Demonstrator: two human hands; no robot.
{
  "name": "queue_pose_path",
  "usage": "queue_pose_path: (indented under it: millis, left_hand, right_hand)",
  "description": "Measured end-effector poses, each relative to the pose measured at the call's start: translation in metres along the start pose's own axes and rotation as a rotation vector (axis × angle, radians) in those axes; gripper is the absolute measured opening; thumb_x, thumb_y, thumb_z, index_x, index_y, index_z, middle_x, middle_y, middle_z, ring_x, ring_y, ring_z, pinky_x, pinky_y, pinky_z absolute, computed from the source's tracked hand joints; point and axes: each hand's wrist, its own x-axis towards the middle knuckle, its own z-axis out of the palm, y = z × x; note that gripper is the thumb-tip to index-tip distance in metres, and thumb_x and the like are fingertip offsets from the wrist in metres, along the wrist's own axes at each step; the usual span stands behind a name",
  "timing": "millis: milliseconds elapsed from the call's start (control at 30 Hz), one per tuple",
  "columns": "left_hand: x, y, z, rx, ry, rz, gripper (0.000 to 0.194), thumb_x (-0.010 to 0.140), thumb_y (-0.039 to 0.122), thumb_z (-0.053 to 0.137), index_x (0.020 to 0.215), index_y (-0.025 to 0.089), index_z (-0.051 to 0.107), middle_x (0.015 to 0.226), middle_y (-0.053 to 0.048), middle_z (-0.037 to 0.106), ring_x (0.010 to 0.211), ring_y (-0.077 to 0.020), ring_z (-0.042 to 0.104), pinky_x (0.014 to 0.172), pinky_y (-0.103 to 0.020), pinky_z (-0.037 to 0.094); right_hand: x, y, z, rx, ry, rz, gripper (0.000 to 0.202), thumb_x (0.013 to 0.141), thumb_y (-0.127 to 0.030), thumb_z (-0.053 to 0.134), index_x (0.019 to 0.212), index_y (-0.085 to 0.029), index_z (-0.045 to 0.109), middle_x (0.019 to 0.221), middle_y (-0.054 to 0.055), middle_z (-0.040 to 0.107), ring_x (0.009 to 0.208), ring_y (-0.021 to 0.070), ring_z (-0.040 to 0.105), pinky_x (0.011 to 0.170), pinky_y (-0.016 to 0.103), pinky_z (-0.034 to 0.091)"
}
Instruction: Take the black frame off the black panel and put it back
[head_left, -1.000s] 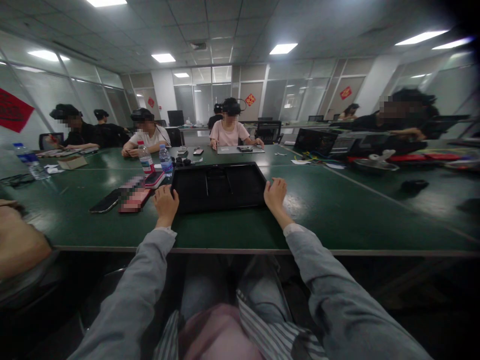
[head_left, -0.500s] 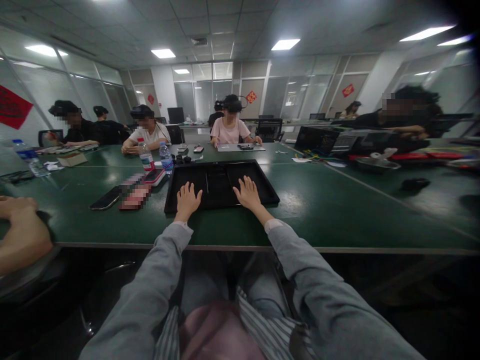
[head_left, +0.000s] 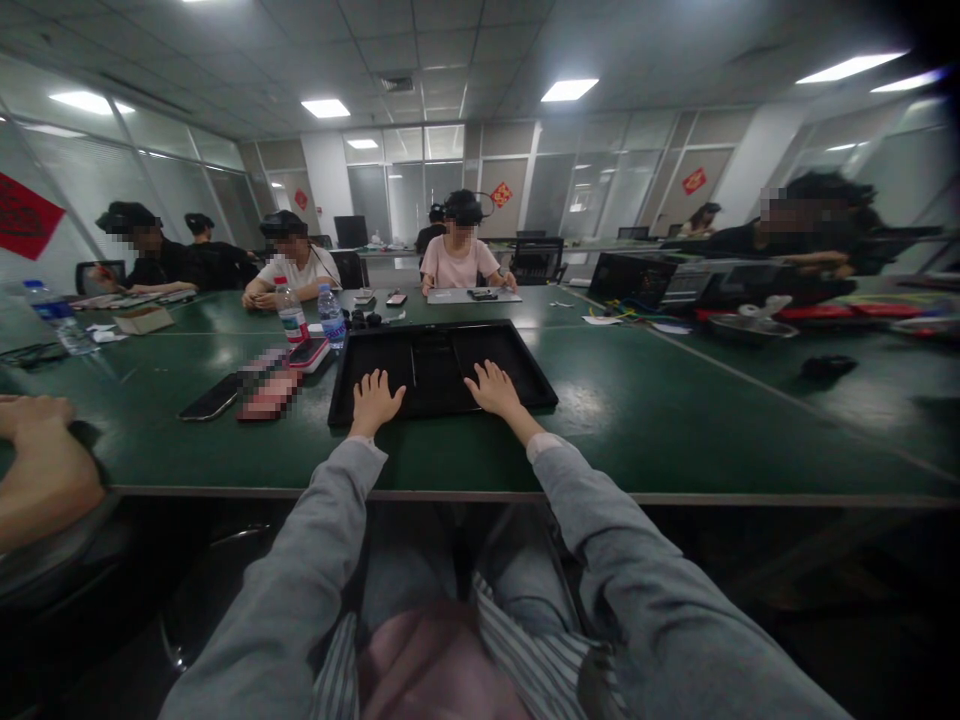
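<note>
A shallow black tray (head_left: 534,362) with a raised rim lies on the green table in front of me. My left hand (head_left: 376,401) is at its near left part, palm down, with the fingers spread and nothing held. Over the near right part is my right hand (head_left: 495,388), also palm down with fingers apart and holding nothing. Whether the palms press on the tray or hover just above it, I cannot tell. Thin lines divide the dark inside of the tray, and a small dark piece shows at its far middle.
Left of the tray are a dark phone (head_left: 214,397), a reddish phone-like item (head_left: 268,394), a red-and-white box (head_left: 310,353) and water bottles (head_left: 331,316). A neighbour's arm (head_left: 49,465) rests at far left. Computer cases (head_left: 630,278) and cables stand at right. Several people sit around the table.
Both hands have moved down very slightly toward me, still spread at the tray. The person across has shifted a hand a little. The tray stays in place.
</note>
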Motion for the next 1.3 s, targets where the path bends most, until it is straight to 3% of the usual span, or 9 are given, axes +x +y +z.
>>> queue_pose_path:
  millis: [267,600,733,900,1033,1300]
  left_hand:
    - [-0.002,0.003,-0.003,-0.01,0.004,-0.01,0.069,0.1,0.055,0.039,0.155,0.015,0.045,0.165,-0.018,0.035,0.153,-0.0382,0.028,0.123,-0.058,0.023]
    - [0.001,0.0,-0.002,-0.02,-0.004,-0.006,0.072,0.1,0.057,0.04,0.156,0.012,0.043,0.165,-0.018,0.035,0.153,-0.0381,0.027,0.124,-0.056,0.022]
    - [-0.002,0.005,-0.007,-0.043,0.075,-0.004,0.064,0.099,0.053,0.045,0.149,0.013,0.053,0.16,-0.018,0.044,0.149,-0.0362,0.035,0.121,-0.054,0.029]
    - [-0.006,0.008,-0.011,-0.094,0.203,0.007,0.045,0.104,0.034,0.034,0.125,0.017,0.07,0.136,-0.015,0.064,0.127,-0.0293,0.056,0.106,-0.044,0.047]
    - [-0.007,0.006,-0.011,-0.098,0.23,0.018,0.041,0.103,0.028,0.037,0.119,0.017,0.072,0.128,-0.014,0.067,0.119,-0.028,0.059,0.102,-0.042,0.048]
    - [-0.006,0.004,-0.01,-0.124,0.248,0.028,0.035,0.101,0.024,0.042,0.113,0.019,0.074,0.122,-0.012,0.069,0.117,-0.0263,0.059,0.099,-0.038,0.05]
  right_hand:
    - [-0.001,-0.001,0.0,-0.02,0.039,-0.01,0.059,0.105,-0.036,0.03,0.158,-0.011,0.038,0.168,0.018,0.025,0.156,0.0283,0.022,0.126,0.048,0.018]
    - [0.001,0.0,0.001,-0.007,0.051,-0.008,0.059,0.105,-0.035,0.031,0.158,-0.012,0.039,0.168,0.016,0.026,0.156,0.028,0.023,0.126,0.048,0.02]
    - [0.001,-0.003,0.002,-0.007,0.115,-0.004,0.056,0.102,-0.029,0.034,0.154,-0.011,0.046,0.165,0.015,0.034,0.153,0.0271,0.031,0.125,0.046,0.023]
    - [-0.002,-0.006,0.002,0.023,0.214,0.023,0.051,0.101,-0.026,0.035,0.142,-0.012,0.06,0.155,0.014,0.05,0.145,0.0251,0.043,0.119,0.043,0.035]
    - [-0.006,-0.008,0.0,0.024,0.243,0.017,0.048,0.1,-0.025,0.036,0.137,-0.014,0.065,0.151,0.013,0.054,0.141,0.0246,0.048,0.115,0.041,0.041]
    - [-0.008,-0.006,0.0,0.042,0.262,0.012,0.046,0.1,-0.023,0.037,0.136,-0.014,0.065,0.15,0.012,0.055,0.14,0.0226,0.048,0.115,0.038,0.041]
